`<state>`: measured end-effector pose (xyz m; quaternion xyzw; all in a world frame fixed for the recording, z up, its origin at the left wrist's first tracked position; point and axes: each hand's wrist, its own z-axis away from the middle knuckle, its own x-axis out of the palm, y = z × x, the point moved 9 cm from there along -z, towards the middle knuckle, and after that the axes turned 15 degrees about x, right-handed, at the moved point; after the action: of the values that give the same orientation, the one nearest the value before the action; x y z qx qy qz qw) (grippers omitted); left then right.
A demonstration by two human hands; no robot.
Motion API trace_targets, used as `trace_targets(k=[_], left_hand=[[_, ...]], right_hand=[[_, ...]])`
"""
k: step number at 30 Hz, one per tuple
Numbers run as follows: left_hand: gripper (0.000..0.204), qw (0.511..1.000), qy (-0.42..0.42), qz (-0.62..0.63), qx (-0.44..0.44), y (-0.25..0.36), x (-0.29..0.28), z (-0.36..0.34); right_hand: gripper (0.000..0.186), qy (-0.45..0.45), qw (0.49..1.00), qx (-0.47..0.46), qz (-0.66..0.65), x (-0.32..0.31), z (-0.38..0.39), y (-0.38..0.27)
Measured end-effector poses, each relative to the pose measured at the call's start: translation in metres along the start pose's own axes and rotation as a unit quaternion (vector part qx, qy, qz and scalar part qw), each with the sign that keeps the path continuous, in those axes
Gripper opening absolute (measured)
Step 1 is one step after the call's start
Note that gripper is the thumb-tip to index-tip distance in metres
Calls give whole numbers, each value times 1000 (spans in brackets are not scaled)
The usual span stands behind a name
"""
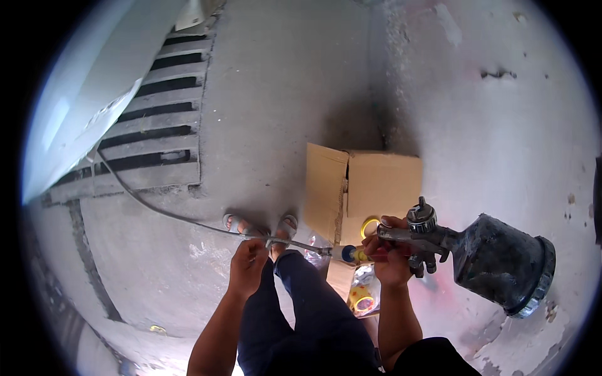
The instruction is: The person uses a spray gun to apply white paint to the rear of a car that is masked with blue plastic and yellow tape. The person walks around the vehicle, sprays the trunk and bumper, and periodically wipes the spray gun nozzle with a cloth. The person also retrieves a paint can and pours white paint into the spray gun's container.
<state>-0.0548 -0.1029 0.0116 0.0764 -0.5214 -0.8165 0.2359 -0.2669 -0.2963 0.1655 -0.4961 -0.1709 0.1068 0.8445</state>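
Note:
My right hand [392,260] is closed around the handle of a paint spray gun [433,238], held sideways. Its dark, paint-crusted cup [495,266] points off to the right, and part of the grip looks red between my fingers. At the handle's end sits a blue and yellow hose fitting [348,253]. From it a grey air hose [179,218] runs left across my feet toward the floor grate. My left hand [247,266] has its fingers closed on this hose, some way from the fitting; the fingertips are partly hidden.
An opened cardboard box [384,185] stands by the wall, just beyond my right hand. Rolls of yellow tape [364,305] and clear plastic lie near it. A slotted floor grate [157,113] is at the left, beside a pale hanging sheet [88,94]. My sandalled feet [285,229] are below.

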Motion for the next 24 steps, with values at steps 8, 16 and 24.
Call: trace_targets(k=[8, 16, 24], left_hand=[[18, 964, -170, -188, -82, -33, 95, -13], [30, 841, -386, -371, -79, -71, 179, 1], [19, 735, -553, -389, 49, -135, 249, 37]], right_hand=[[47, 287, 953, 47, -88, -135, 121, 75], [29, 449, 875, 6, -182, -194, 252, 149], [10, 667, 710, 88, -211, -181, 380, 227]])
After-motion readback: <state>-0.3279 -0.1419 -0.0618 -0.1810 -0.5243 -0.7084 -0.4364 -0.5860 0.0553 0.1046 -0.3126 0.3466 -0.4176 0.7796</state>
